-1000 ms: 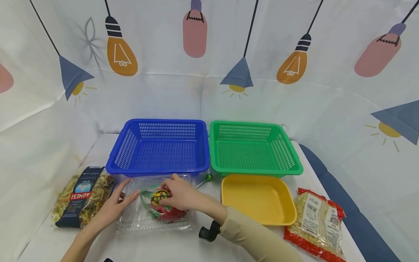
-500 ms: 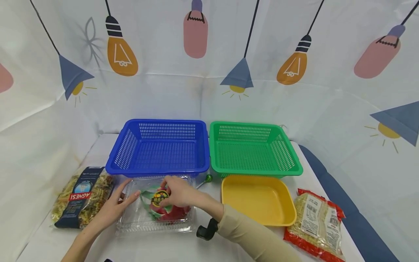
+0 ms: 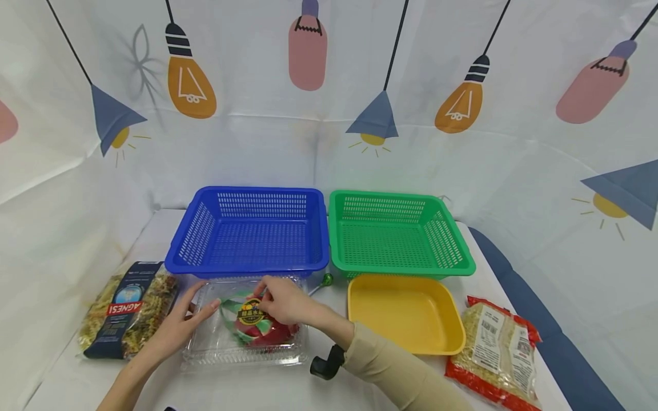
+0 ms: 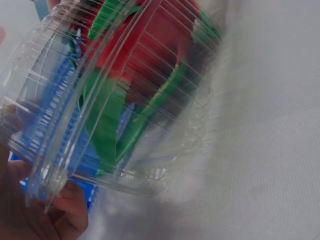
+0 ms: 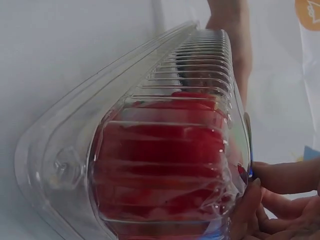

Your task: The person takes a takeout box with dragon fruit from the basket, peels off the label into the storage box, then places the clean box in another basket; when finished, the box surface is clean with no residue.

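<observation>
A clear plastic box (image 3: 205,337) stands in front of the blue basket, its lid down. Inside lies a dragon fruit (image 3: 272,334), red with green tips. On the lid over it sits a round black-and-gold sticker (image 3: 250,313). My right hand (image 3: 288,302) pinches the sticker's upper right edge; in the right wrist view its finger and thumb (image 5: 257,187) meet at the rim, beside the lid. My left hand (image 3: 177,328) rests on the box's left side, thumb lying on the lid; its other fingertips are near the rim in the left wrist view, partly hidden.
Behind stand the blue basket (image 3: 180,260) and the green basket (image 3: 403,267). A yellow tray (image 3: 406,314) is right of the box. Pasta bags flank the table: a dark-labelled one (image 3: 125,308) left, a red-edged one (image 3: 496,348) right. A small green-ended stick (image 3: 327,279) lies behind the box.
My right fingers have shifted slightly up and right on the sticker, so more of its face shows. The left hand and the box stay in place.
</observation>
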The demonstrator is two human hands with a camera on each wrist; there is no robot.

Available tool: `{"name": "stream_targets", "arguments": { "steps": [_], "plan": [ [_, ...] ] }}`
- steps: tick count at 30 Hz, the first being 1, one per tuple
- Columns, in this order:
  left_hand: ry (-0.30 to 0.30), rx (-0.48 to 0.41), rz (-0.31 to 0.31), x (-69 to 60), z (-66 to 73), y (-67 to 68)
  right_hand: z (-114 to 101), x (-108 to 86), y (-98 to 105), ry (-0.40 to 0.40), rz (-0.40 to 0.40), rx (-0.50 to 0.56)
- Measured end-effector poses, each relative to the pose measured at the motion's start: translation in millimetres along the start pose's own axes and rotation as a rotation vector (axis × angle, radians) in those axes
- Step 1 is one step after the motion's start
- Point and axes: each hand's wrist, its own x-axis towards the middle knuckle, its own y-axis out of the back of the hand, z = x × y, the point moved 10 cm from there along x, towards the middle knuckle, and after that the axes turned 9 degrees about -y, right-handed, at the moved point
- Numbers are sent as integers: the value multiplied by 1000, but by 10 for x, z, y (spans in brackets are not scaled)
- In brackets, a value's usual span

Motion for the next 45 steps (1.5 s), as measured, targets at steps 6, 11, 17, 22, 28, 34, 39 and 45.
{"name": "stream_targets", "arguments": {
  "steps": [6,11,17,22,28,34,39,45],
  "plan": [
    [4,-22,1,-3,6,-4,73,9,-9,-39,-43,109],
    [3,-35,-4,-2,6,-8,112,8,-11,-53,-66,174],
    [4,-44,-10,3,8,-3,116,1,-8,-43,-76,242],
    [14,-46,-17,-9,-5,-3,127,-4,-19,-29,-80,243],
    [22,-48,-22,-6,-18,-5,169,-28,-6,-5,-74,339],
    [27,-32,-31,3,-36,-10,163,-129,16,38,-79,352],
    [43,-6,-44,-8,-37,0,158,-226,63,85,-66,353],
    [50,3,-60,0,-30,-2,168,-365,160,156,-36,278]
  ]
}}
